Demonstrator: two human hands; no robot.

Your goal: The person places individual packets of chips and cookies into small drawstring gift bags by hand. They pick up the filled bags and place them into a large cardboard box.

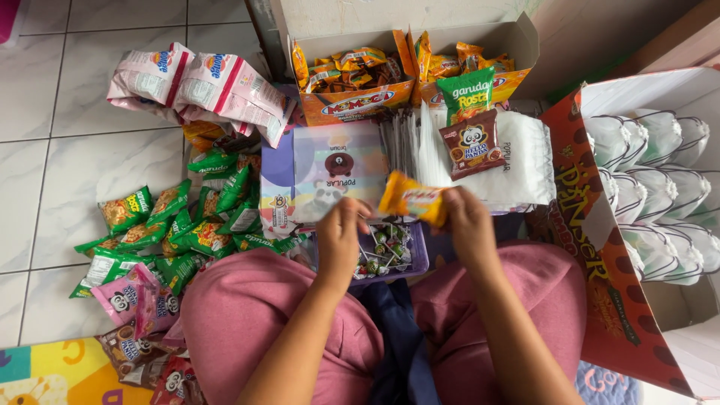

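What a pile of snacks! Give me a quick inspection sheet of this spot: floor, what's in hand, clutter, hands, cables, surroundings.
Surface: white tiled floor, with a colourful play mat at the lower left corner.
Job's things: small orange-yellow snack packet held up; clear plastic bag with printed card below it.
Clutter: green snack packets heaped on the tiles; pink and brown biscuit packets; purple tray of lollipops.
Grips: right hand pinches the packet; left hand is at the bag's edge, hold unclear.
Cables: nothing seen.
Surroundings: two open orange cardboard boxes of snacks; tall red carton of white pouches; stack of clear bags.
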